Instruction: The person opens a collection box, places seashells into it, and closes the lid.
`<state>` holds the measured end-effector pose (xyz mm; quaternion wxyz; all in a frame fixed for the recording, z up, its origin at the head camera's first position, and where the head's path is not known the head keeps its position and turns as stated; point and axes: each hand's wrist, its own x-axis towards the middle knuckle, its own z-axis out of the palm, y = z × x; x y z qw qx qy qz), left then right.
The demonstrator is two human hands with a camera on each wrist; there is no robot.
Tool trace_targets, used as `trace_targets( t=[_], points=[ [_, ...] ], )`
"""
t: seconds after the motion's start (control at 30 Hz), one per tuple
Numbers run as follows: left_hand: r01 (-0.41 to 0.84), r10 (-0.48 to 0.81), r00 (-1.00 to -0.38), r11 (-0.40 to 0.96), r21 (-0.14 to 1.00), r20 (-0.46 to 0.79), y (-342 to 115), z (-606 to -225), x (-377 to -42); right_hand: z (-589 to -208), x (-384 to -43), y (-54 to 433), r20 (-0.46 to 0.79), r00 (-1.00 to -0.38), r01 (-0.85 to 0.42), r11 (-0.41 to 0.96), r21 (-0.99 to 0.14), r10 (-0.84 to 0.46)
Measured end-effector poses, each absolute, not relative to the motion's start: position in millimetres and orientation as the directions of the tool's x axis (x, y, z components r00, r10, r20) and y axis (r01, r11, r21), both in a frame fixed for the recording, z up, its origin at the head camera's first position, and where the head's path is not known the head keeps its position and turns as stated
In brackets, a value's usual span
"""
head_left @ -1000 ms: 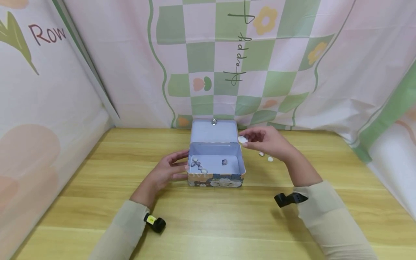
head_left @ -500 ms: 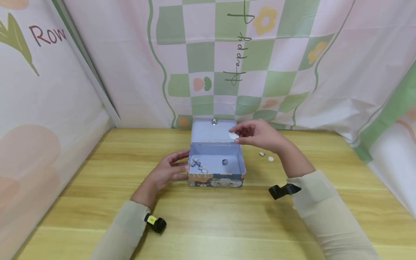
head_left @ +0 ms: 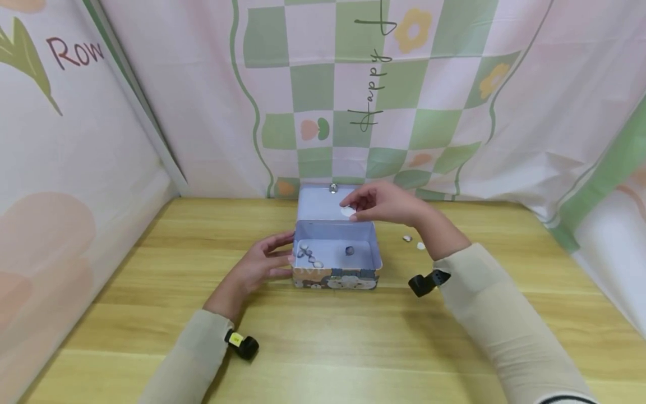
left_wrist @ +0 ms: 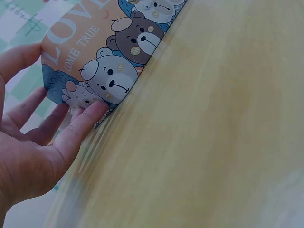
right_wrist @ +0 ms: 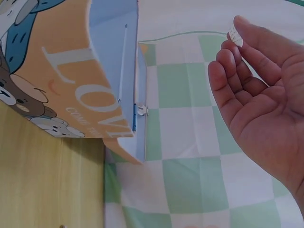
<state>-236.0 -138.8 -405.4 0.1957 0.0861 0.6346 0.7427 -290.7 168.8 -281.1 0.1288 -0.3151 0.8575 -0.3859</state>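
Observation:
A tin box [head_left: 335,279] with cartoon bears and the word LOVE on its outside stands on the table, its lid [head_left: 318,203] swung back. My left hand [head_left: 257,266] touches the box's left side with extended fingers; in the left wrist view, the fingertips [left_wrist: 99,107] rest on the printed wall. Between thumb and fingers, my right hand [head_left: 386,203] pinches a white seashell [head_left: 348,211] in front of the raised lid, above the box's back edge. Inside the box, several small shells [head_left: 305,252] lie at the left, and a darker shell [head_left: 350,251] lies apart toward the right.
Two small shells, a darker one [head_left: 407,238] and a pale one [head_left: 421,246], lie on the wooden table [head_left: 323,342] right of the box, by the right forearm. A green-and-white checked cloth [head_left: 353,90] hangs behind the box, with more printed cloth at both sides.
My right hand has carried the white seashell leftward, from beside the box's right edge to in front of the lid. The left hand and the box have stayed in place.

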Motion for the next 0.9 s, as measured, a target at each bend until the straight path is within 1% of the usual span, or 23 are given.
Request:
trace_targets(
  t=[0.13, 0.3, 0.5, 0.67, 0.9],
  points=[
    [-0.184, 0.401, -0.908, -0.121, 0.975, -0.121, -139.4, -405.1, -235.7, -278.5, -296.3, 158.5, -0.003, -0.743, -0.456, 0.510, -0.729, -0.669],
    [-0.176, 0.407, -0.907, -0.124, 0.977, -0.112, -140.1, -404.9, -235.9, -277.6, -302.8, 146.5, -0.045, -0.726, -0.456, 0.530, -0.715, -0.686],
    [-0.184, 0.408, -0.905, -0.122, 0.975, -0.120, -140.1, -404.8, -237.2, -280.8, -312.0, 135.1, -0.061, -0.703, -0.474, 0.531, -0.703, -0.708],
    [-0.177, 0.415, -0.903, -0.126, 0.976, -0.111, -139.5, -405.7, -238.5, -282.3, -320.0, 128.1, -0.068, -0.673, -0.501, 0.521, -0.691, -0.737],
    [-0.182, 0.411, -0.905, -0.128, 0.975, -0.115, -140.3, -405.0, -237.2, -285.7, -327.4, 118.3, -0.117, -0.645, -0.517, 0.545, -0.660, -0.755]
  ],
)
